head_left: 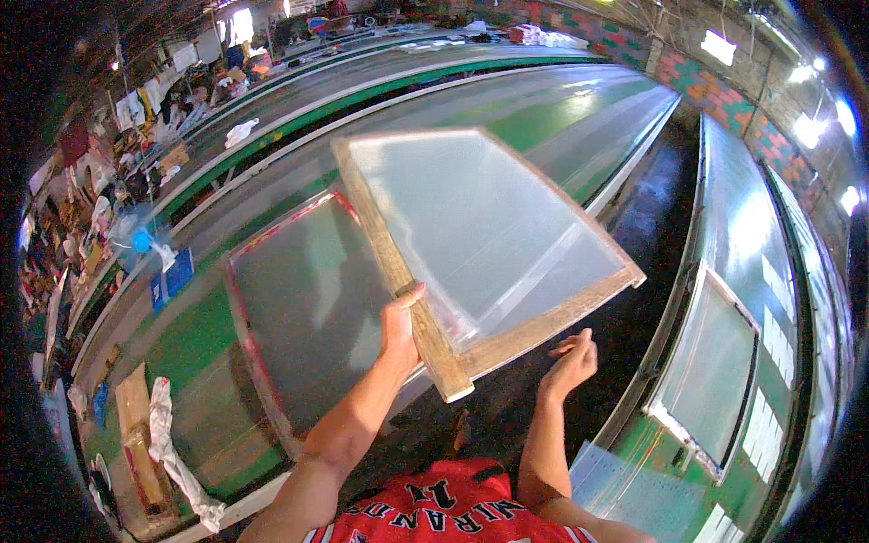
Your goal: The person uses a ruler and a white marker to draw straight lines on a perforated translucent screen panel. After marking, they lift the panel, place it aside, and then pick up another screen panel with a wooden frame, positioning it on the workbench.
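My left hand (400,328) is closed around the wooden side bar of a screen-printing frame (507,244), with the thumb over the bar. Pale translucent mesh fills this frame, which is held tilted above the table's edge and the aisle. My right hand (570,362) is just off the frame's lower right bar, apart from it, fingers curled with nothing visible in them. Partly hidden behind the held frame, a second screen frame (312,290) with red-marked edges lies on the left table.
Long green printing tables (204,398) run away on the left, and another long table (729,181) stands on the right. On that one rests a further screen frame (711,371) near white printed rectangles (765,443). A dark aisle (638,226) separates them. Crumpled paper (163,425) and cardboard (136,403) lie front left.
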Motion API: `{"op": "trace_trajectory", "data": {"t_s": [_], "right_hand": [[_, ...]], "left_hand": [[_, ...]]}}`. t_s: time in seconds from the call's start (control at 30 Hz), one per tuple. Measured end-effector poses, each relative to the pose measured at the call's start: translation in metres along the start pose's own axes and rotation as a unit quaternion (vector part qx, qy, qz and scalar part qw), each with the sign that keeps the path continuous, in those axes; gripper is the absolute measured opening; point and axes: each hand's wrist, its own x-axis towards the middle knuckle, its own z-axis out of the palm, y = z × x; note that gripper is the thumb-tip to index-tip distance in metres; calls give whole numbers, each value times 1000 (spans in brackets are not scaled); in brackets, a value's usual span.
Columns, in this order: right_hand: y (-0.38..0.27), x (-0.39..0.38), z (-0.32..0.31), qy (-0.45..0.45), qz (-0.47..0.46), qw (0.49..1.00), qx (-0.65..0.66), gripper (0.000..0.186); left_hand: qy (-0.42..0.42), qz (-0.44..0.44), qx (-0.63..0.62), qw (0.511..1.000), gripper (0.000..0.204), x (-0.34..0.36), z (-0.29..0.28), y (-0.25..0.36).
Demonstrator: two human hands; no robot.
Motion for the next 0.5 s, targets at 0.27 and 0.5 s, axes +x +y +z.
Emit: {"op": "trace_trajectory", "data": {"t_s": [0.27,0.5], "right_hand": [[-77,-39,-62,-23,-199,932,-302,40],[-126,-61,-35,-152,-192,940,-236,29]], "left_hand": [[-116,87,80,986,24,-115,-108,43],[-144,257,216,931,15,-175,-153,11]]}}
